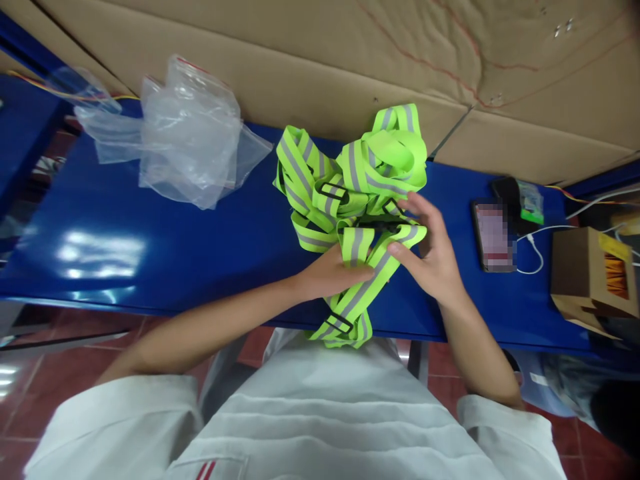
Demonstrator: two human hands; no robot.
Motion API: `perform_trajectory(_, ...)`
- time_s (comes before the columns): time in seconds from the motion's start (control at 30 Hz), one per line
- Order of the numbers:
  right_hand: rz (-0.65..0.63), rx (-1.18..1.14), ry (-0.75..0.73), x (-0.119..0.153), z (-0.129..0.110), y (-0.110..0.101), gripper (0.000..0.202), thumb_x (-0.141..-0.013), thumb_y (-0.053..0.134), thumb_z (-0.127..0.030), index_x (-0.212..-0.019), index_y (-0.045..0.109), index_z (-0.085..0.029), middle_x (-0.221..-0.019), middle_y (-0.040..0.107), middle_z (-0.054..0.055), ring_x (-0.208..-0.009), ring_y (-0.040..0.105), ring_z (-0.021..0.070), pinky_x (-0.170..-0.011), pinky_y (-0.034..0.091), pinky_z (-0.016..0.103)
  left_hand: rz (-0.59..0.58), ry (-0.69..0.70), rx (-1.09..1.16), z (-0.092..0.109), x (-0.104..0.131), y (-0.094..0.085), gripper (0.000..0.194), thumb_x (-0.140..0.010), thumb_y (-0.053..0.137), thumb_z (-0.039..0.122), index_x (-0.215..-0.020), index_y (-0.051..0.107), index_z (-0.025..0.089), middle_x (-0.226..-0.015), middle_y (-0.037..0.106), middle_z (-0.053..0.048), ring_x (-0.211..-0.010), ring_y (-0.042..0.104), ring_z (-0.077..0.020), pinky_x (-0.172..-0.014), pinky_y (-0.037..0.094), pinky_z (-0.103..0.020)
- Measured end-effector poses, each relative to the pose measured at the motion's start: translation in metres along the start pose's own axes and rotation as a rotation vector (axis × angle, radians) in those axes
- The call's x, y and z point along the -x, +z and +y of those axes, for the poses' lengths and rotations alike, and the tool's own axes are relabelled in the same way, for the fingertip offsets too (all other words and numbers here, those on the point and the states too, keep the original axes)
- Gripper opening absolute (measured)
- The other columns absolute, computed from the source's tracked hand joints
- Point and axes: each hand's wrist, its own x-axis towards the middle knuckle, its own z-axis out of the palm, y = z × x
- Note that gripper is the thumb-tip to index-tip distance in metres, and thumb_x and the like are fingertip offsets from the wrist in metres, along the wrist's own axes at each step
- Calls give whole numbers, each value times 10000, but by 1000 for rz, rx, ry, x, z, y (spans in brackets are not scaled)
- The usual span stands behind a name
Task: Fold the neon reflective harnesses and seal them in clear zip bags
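Note:
A pile of neon-yellow reflective straps (pixel 310 183) with grey stripes and black buckles lies on the blue table in front of me. My left hand (pixel 337 272) is closed on one reflective strap, its thumb lying across the band. On the right, my right hand (pixel 425 250) pinches the same strap between thumb and fingers near a black piece. Part of the strap hangs over the table's front edge, with a black slider buckle (pixel 339 323) on it. The left fingers are partly hidden under the bands.
Clear plastic zip bags (pixel 193 140) lie at the left on the blue table (pixel 200 247). To the right are a phone (pixel 494 237), a white cable (pixel 537 257) and an open cardboard box (pixel 575 267). Brown cardboard (pixel 300 67) stands along the back.

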Motion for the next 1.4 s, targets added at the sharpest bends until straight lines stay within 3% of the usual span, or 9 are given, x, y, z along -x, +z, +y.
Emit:
perform_trajectory(0.07,-55,6,-5,-4,-3,-7,696,-878,810,-447,-1498,536,-291,-1428,657,90,-1334,619,282,-1138,505,458,-43,0,-34,1,-1,-2,238,-778,759,293,-964,758,143,-902,790,-81,-816,745,-252,-736,602,-341)
perform_trajectory(0.17,-102,67,-18,-10,-11,-14,349,-923,770,-388,-1252,731,-280,-1253,754,61,-1208,691,269,-1090,537,451,-93,-32,-4,1,-1,-3,329,-825,775,387,-1041,756,139,-978,797,-108,-882,757,-261,-776,608,-348)
perform_trajectory(0.33,52,72,-63,-14,-27,-13,221,-923,773,-321,-1142,780,-292,-1178,783,39,-1140,719,261,-1045,562,443,-239,-31,134,2,-1,-1,663,-739,906,429,-1313,686,179,-1225,760,-143,-1120,734,-299,-960,596,-410)
perform_trajectory(0.53,73,-76,28,-22,-49,-23,199,-877,818,-336,-1070,797,-289,-1072,806,5,-934,748,225,-841,633,387,-345,-8,39,21,10,0,412,-760,887,358,-1107,764,172,-1103,787,-103,-1000,746,-267,-838,615,-339)
perform_trajectory(0.73,-53,-523,261,-18,-73,-25,211,-888,803,-410,-1067,774,-303,-1153,789,3,-944,777,219,-823,685,389,-474,139,-256,51,40,12,289,-845,822,425,-1033,795,207,-1026,790,-59,-974,733,-258,-900,608,-322)
perform_trajectory(1.0,-171,-722,328,-23,-95,-42,253,-910,737,-232,-1154,711,-298,-1365,695,-30,-1075,772,201,-781,697,308,-293,-68,-33,64,65,2,340,-1012,610,464,-1225,785,266,-1144,798,-74,-1212,718,-279,-1077,577,-372)
perform_trajectory(1.17,-174,-786,382,-34,-94,-26,195,-955,652,-184,-1125,686,-273,-1266,709,-43,-1053,771,185,-761,690,290,-521,70,-87,65,40,0,298,-905,761,332,-1182,793,227,-1259,768,-94,-1291,677,-329,-1084,583,-390)
perform_trajectory(1.27,-130,-654,347,-39,-82,-13,199,-983,675,-302,-1180,661,-279,-1235,726,-6,-1038,774,215,-797,700,360,-444,131,-14,49,17,6,371,-860,817,314,-1205,758,190,-1279,756,-130,-1260,696,-332,-1060,596,-410)
perform_trajectory(1.4,-27,-420,208,-42,-56,-17,249,-940,744,-447,-1113,705,-273,-1179,746,0,-1021,757,207,-868,663,364,-341,5,114,26,0,6,406,-856,839,353,-1174,711,135,-997,803,-133,-940,800,-292,-831,664,-396)
